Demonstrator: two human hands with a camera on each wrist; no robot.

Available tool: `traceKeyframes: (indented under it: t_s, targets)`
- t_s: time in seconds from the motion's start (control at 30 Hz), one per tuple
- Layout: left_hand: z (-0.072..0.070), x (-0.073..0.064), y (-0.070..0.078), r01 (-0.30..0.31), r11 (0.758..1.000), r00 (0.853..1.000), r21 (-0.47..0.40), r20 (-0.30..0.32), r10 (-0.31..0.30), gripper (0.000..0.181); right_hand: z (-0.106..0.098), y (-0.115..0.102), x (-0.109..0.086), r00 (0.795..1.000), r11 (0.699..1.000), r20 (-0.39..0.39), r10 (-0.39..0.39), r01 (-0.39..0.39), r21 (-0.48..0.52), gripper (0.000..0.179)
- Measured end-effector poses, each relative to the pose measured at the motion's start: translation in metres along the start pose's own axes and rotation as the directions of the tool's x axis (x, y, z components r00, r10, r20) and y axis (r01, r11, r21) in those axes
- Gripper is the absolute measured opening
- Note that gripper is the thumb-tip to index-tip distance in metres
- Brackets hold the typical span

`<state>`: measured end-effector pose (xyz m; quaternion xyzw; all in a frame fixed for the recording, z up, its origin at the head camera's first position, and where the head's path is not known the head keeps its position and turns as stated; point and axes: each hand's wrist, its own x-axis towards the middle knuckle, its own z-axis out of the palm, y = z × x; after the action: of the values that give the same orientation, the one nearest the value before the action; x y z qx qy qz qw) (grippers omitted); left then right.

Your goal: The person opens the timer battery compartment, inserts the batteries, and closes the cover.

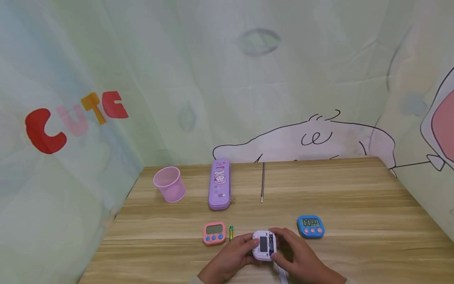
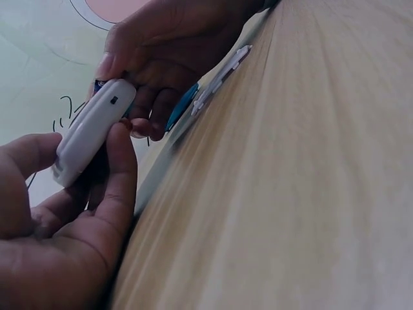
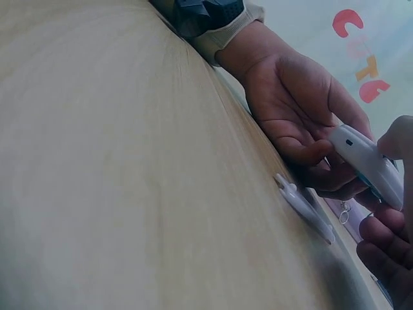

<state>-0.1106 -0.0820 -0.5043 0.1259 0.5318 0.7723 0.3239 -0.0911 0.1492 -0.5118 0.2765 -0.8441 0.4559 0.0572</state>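
A white digital timer (image 1: 260,255) is held back side up above the table, its battery slot uncovered, with a battery (image 1: 271,243) lying in the slot. My left hand (image 1: 235,254) grips the timer's left side, thumb on the back face; in the left wrist view the fingers reach beneath the case (image 2: 97,123). At the right side, my right hand (image 1: 297,252) pinches the timer's edge, forefinger at the top corner and thumb by the slot's lower end. A white battery cover (image 3: 303,210) lies on the table below the right hand.
A pink timer (image 1: 214,233) and a green battery (image 1: 231,232) lie left of the hands. On the right is a blue timer (image 1: 310,226). Farther back stand a pink cup (image 1: 172,189), a purple pencil case (image 1: 219,185) and a pencil (image 1: 263,182), near a curtain (image 1: 177,79).
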Motion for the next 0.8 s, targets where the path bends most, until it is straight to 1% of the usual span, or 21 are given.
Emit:
traceKeyframes:
  t_s: [0.13, 0.2, 0.37, 0.53, 0.6, 0.7, 0.8]
  targets:
    - [0.0000, 0.0001, 0.0001, 0.006, 1.000, 1.000, 0.006, 0.010, -0.006, 0.048, -0.0009, -0.0007, 0.0000, 0.999, 0.998, 0.028, 0.045, -0.046, 0.039, 0.050]
    - [0.0001, 0.0003, 0.0004, 0.009, 1.000, 1.000, 0.007, 0.015, -0.009, 0.048, -0.0012, -0.0004, -0.0001, 0.998, 0.997, 0.043, 0.055, -0.057, 0.058, 0.051]
    - [0.0003, 0.0009, -0.0007, 0.003, 1.000, 1.000, 0.014, 0.020, -0.003, 0.046, -0.0016, 0.0008, 0.0005, 0.997, 0.993, 0.065, 0.037, -0.044, 0.109, 0.051]
    - [0.0003, 0.0013, -0.0026, -0.014, 1.000, 0.999, 0.018, 0.031, 0.013, 0.045, -0.0021, -0.0001, 0.0013, 0.997, 0.982, 0.074, 0.027, -0.040, 0.187, 0.053]
    - [0.0005, 0.0014, -0.0021, -0.011, 1.000, 0.999, 0.018, 0.036, 0.011, 0.045, -0.0021, -0.0003, 0.0015, 0.997, 0.976, 0.078, 0.027, -0.043, 0.212, 0.054]
    - [0.0009, 0.0011, -0.0013, -0.009, 1.000, 0.999, 0.021, 0.032, 0.008, 0.044, -0.0020, -0.0001, 0.0015, 0.995, 0.969, 0.091, 0.040, -0.060, 0.238, 0.054]
    - [0.0012, 0.0007, -0.0015, -0.008, 1.000, 0.999, 0.028, 0.034, 0.007, 0.044, -0.0026, -0.0010, 0.0009, 0.991, 0.960, 0.113, 0.073, -0.100, 0.261, 0.055]
